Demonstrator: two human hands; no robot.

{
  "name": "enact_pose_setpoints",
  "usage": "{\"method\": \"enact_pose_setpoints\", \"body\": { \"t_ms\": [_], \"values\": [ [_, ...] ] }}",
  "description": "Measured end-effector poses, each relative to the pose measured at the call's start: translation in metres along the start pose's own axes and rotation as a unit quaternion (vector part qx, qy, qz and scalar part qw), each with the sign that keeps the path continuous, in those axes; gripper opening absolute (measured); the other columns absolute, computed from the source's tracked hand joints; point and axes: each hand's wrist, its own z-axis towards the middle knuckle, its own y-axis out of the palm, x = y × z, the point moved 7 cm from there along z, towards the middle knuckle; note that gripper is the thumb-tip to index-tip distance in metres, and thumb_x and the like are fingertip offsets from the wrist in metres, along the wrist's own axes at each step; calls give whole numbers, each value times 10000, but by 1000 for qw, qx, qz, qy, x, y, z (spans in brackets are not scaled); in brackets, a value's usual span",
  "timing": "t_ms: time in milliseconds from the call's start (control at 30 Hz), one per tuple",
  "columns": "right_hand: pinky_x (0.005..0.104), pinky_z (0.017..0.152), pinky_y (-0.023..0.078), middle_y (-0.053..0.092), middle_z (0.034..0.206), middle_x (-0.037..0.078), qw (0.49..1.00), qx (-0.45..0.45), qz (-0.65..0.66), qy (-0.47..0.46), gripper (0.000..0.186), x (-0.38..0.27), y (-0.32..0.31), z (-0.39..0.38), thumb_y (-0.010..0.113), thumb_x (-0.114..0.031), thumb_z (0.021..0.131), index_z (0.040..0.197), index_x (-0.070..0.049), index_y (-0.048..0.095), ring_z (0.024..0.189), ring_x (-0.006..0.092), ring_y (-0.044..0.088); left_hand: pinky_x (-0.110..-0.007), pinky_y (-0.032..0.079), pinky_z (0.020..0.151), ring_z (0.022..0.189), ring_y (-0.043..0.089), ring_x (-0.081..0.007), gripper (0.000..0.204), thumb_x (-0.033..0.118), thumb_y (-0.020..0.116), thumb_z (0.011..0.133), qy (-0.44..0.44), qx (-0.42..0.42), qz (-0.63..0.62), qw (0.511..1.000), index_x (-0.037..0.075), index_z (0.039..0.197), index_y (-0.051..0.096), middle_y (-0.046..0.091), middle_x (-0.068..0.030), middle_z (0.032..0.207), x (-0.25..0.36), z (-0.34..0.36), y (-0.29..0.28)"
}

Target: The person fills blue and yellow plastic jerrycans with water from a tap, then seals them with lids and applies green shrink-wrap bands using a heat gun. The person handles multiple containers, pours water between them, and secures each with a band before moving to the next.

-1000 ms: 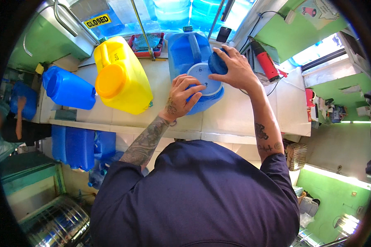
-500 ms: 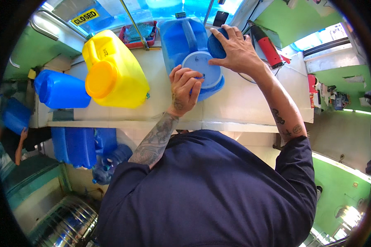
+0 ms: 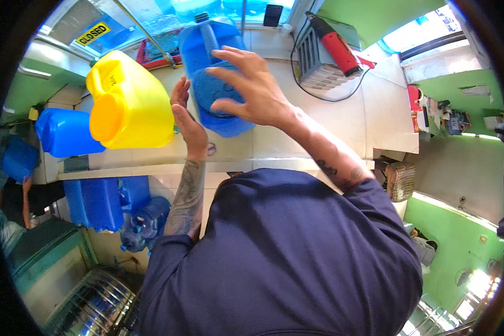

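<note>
A translucent blue jug point(image 3: 227, 127) with a handle stands on the counter before me. A wide blue screw cap point(image 3: 204, 92) sits over its opening. My right hand point(image 3: 255, 92) is spread above the cap, fingers apart. Whether its fingertips touch the cap, I cannot tell. My left hand point(image 3: 190, 126) is upright at the jug's left side, fingers stretched out and holding nothing. A yellow jug point(image 3: 151, 106) with a wide yellow cap stands to the left, and beyond it lies a smaller blue jug point(image 3: 75, 134).
A red heat gun point(image 3: 339, 50) rests on a grey slatted box point(image 3: 316, 59) at the right, its dark cord looping over the counter point(image 3: 313, 131). Behind are a red basket point(image 3: 151, 51) and a phone point(image 3: 273, 15). Blue containers point(image 3: 95, 204) stand below left; another person's hand point(image 3: 27, 185) shows far left.
The blue cap, formerly in my right hand, now covers the pale disc on the jug's mouth. My right hand has spread open; my left has uncurled and moved to the jug's side. The view has shifted.
</note>
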Motion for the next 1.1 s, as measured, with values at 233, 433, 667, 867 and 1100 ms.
{"method": "enact_pose_setpoints", "body": {
  "t_ms": [233,433,667,867,1100],
  "values": [
    [460,1033,494,619,1281,232,875,-184,-16,447,458,197,20,-253,582,-304,1015,1408,-72,551,1172,372,634,-411,409,1130,1307,551,-275,831,657,215,1076,-38,46,44,997,-30,1450,497,578,-158,1406,-21,-13,11],
    [526,997,518,578,1351,298,791,-299,-88,526,847,331,57,-375,594,-337,959,1648,-140,142,1195,449,620,-422,464,1099,1275,580,-277,925,767,257,1013,-40,40,98,994,-13,1457,480,583,-158,1389,-17,-11,5],
    [506,964,544,630,1343,234,751,-471,-128,445,669,339,73,-374,600,-389,948,1530,-110,423,1193,385,650,-435,456,1107,1274,580,-286,906,763,280,1012,-42,76,99,991,-9,1427,510,592,-162,1377,-17,-12,1],
    [507,971,539,656,1295,239,797,-436,-87,408,824,315,59,-380,639,-447,932,1596,-108,291,1177,391,654,-437,438,1120,1275,578,-289,879,740,302,1023,-37,105,101,989,-11,1424,517,598,-165,1373,-21,-12,-7],
    [509,953,545,628,1292,278,794,-382,-87,464,942,353,72,-365,623,-380,951,1640,-55,68,1137,433,659,-432,424,1126,1272,578,-290,855,710,283,1044,-31,92,132,987,-18,1421,524,601,-165,1375,-13,-12,-2]
  ]
}}
